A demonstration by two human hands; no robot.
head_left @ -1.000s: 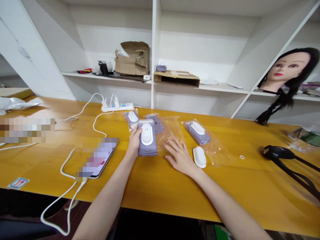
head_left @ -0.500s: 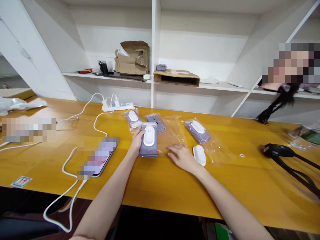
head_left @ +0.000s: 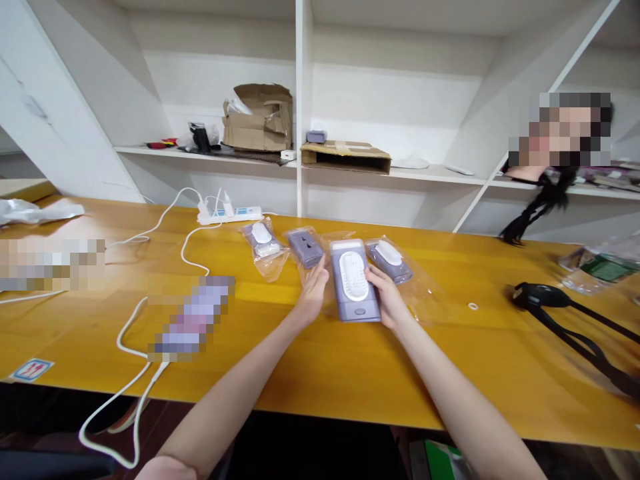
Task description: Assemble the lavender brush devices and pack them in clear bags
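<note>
A purple device (head_left: 354,292) with a white oval pad full of small holes is held over the yellow table (head_left: 310,360). My left hand (head_left: 313,291) grips its left edge and my right hand (head_left: 387,298) grips its right edge. Three similar purple devices lie in clear bags just behind: one with a white cap (head_left: 263,240), one showing a plain purple face (head_left: 306,247), and one with a white cap (head_left: 391,259) close to my right hand.
A white power strip (head_left: 230,215) with white cables sits at the table's back. A blurred phone (head_left: 193,317) lies at left, black straps (head_left: 560,303) at right. Shelves behind hold cardboard boxes (head_left: 259,117) and a mannequin head (head_left: 555,153).
The purple device moved right and now shows a perforated white pad. My right hand left the table and took its right edge. The loose white cap by my right hand is gone from view.
</note>
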